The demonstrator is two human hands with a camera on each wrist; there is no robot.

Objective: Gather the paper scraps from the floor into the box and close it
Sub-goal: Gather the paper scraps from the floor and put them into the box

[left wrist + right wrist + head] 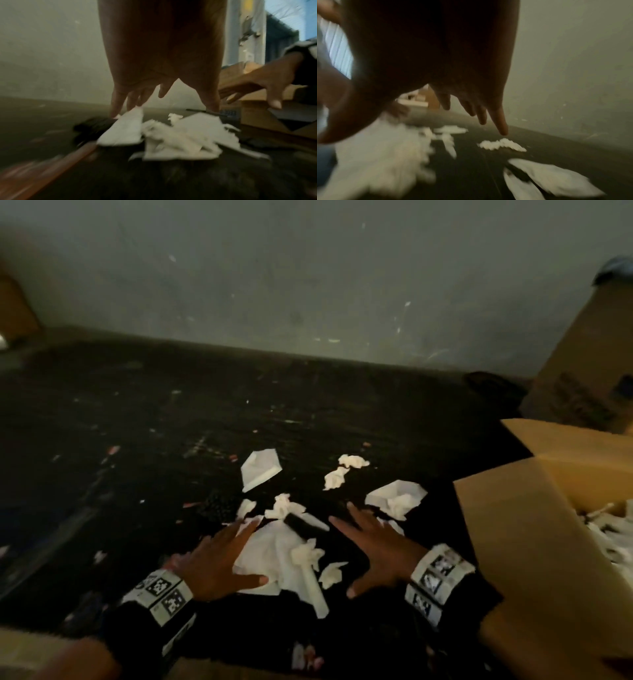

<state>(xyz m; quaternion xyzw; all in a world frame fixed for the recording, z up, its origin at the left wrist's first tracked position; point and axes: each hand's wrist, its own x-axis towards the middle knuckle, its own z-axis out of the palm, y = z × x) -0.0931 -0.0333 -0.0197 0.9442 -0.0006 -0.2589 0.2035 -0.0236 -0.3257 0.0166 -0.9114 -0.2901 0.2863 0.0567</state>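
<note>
White paper scraps (284,556) lie scattered on the dark floor (137,422), some crumpled, some flat. My left hand (222,559) is spread flat, its fingertips touching the left edge of the big central sheet (123,129). My right hand (373,546) is spread over the floor to the right of that pile, fingers straight (500,121), holding nothing. More scraps sit further out: a folded sheet (260,469), two crumpled bits (344,470) and another sheet (397,498). The open cardboard box (513,535) stands at my right with scraps inside.
A grey wall (308,285) runs along the back of the floor. A second tall cardboard box (589,361) stands at the far right against it. A dark flat object (305,525) lies among the scraps between my hands.
</note>
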